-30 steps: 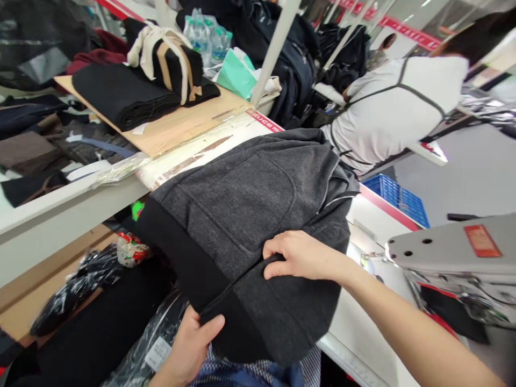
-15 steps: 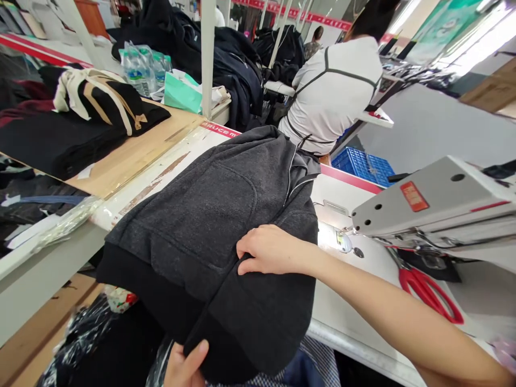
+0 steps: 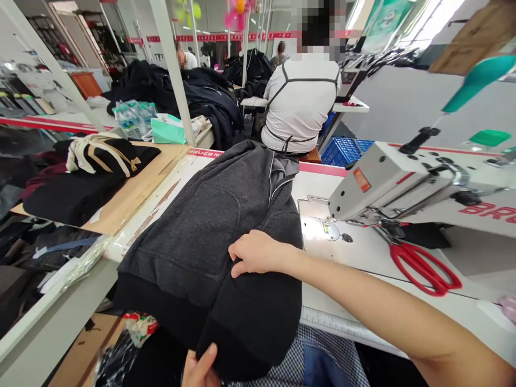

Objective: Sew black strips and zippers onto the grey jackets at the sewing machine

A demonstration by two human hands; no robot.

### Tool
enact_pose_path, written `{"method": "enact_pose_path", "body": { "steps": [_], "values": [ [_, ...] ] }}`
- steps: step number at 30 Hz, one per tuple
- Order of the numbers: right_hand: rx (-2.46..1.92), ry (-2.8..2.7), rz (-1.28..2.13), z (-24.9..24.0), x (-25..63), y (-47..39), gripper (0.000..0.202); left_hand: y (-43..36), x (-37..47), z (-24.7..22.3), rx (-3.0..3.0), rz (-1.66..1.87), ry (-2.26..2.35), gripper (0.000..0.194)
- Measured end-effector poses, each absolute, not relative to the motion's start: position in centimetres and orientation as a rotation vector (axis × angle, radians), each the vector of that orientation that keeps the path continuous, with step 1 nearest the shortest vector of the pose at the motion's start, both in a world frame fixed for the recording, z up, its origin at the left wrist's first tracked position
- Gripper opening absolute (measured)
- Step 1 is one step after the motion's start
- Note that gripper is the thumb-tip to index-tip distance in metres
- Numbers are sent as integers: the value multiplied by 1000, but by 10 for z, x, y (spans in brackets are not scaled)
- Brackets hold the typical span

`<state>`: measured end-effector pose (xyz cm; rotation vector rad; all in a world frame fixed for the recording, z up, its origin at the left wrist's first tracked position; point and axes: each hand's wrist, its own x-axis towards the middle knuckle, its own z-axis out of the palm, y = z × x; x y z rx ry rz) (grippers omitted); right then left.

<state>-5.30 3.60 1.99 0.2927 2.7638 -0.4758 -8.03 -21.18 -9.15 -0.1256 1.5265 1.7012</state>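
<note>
I have the left hand (image 3: 200, 368) pinching the hem (image 3: 237, 344) and the right hand (image 3: 253, 252), farther up, pinching the front edge (image 3: 217, 301) of the charcoal zip-up jacket (image 3: 189, 226), which stretches lengthwise away from both across the sewing table (image 3: 358, 263).

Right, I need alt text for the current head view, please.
A person's right hand grips the front of a dark grey garment while the left hand holds its black hem. A sewing machine and red-handled scissors are on the right.

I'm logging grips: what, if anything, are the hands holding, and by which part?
A dark grey garment: the right hand pinches its front below the open zip, the left hand its black hem band.
</note>
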Motion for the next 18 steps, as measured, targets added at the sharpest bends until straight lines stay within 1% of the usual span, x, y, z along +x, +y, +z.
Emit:
{"method": "enact_pose_path", "body": {
  "steps": [4, 6, 7, 9, 10, 12, 13, 15, 17, 18],
  "values": [
    [426, 3183, -368, 16, -20, 17, 28, -219, -88, -105, -143, 1689, 1526, 18],
    [626, 3393, -500, 10, 10, -4, 29, -222, -93, -112, -215, 1677, 1473, 18],
    [762, 3464, -649, 4, 29, -17, 29, -223, -94, -115, -236, 1673, 1448, 18],
    [1099, 3458, -1076, -16, 66, -50, 20, -223, -96, -117, -233, 1683, 1418, 17],
    [1301, 3338, -1313, -29, 83, -67, 14, -223, -96, -115, -217, 1696, 1416, 16],
    [1599, 2885, -1755, -56, 108, -98, 17, -220, -93, -108, -198, 1714, 1414, 17],
    [1649, 2629, -1981, -68, 114, -110, 20, -218, -90, -101, -200, 1722, 1407, 19],
    [1574, 2210, -2396, -83, 114, -124, 31, -213, -81, -84, -225, 1743, 1394, 24],
    [1402, 2002, -2733, -86, 103, -124, 42, -210, -67, -66, -248, 1758, 1389, 28],
    [1355, 1963, -2832, -83, 97, -121, 44, -209, -59, -60, -243, 1766, 1389, 30]
  ]
}}
